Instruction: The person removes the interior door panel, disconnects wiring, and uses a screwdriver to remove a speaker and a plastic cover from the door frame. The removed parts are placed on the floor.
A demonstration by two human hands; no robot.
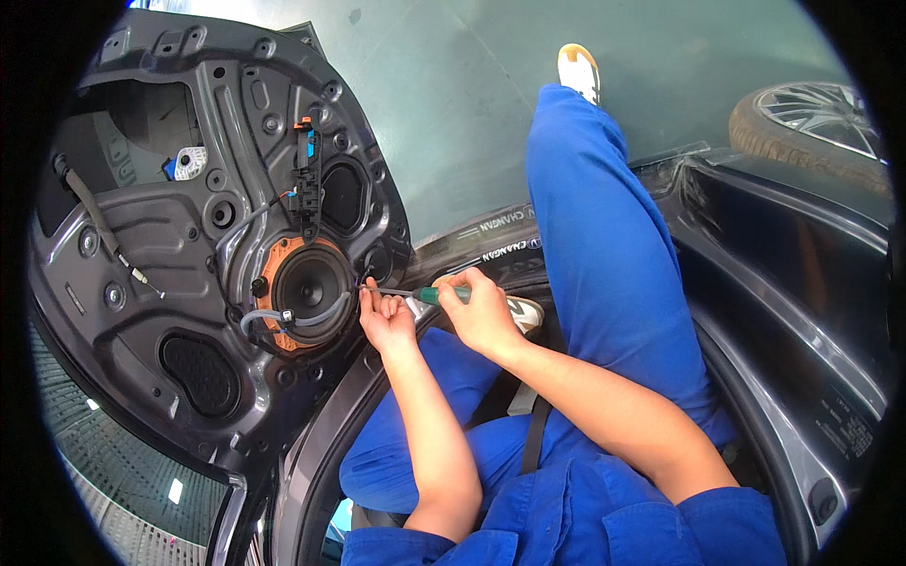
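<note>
My right hand (480, 315) grips the green handle of a screwdriver (428, 294). Its metal shaft points left, towards the rim of a round black door speaker (309, 291) in an orange mounting ring (284, 342). Beside the shaft's tip is my left hand (389, 317), palm up, with one finger raised and the others curled. Whether it pinches anything small there is hard to see. A grey sleeved cable (320, 318) loops across the speaker's lower part. The speaker sits in a bare car door (159, 251) that stands open.
Above the speaker a black door handle mechanism (306, 187) is exposed. At left a padded cable (95, 212) lies along the door panel. A door sill (481, 244) runs under my blue-clad leg (601, 191). A wheel (814, 124) lies at the upper right on the floor (453, 120).
</note>
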